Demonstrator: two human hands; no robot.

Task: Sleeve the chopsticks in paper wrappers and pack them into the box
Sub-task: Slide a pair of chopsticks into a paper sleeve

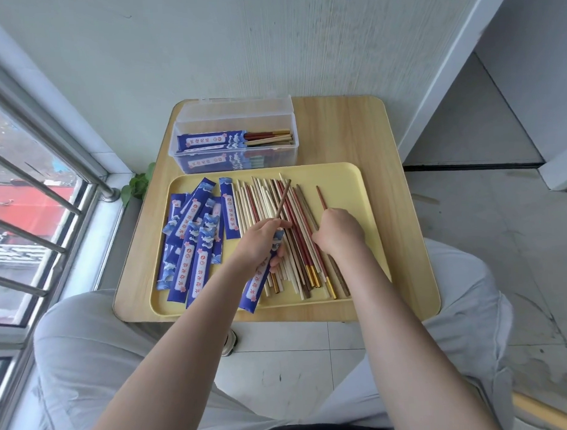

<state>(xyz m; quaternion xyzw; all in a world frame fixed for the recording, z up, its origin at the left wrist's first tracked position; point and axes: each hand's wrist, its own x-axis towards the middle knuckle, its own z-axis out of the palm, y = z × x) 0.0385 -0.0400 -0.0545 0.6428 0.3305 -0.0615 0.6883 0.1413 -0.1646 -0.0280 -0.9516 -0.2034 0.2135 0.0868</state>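
Fingers of my left hand (260, 244) clench a blue wrapper (262, 276) with one brown chopstick (283, 198) in it; my right hand (337, 232) pinches a red chopstick (321, 197). On the tray (372, 211), loose chopsticks (269, 202) and empty wrappers (193, 243) remain; few sleeved pairs (215, 140) fill the far box (292, 150).

Left hand (260, 244) gripped a blue paper wrapper (262, 276) with a brown chopstick (283, 198) poking out; right hand (337, 232) pinched a reddish chopstick (321, 197) (over the yellow tray (373, 244)).

home balcony; barred window (34, 197), tiled floor (488, 227)
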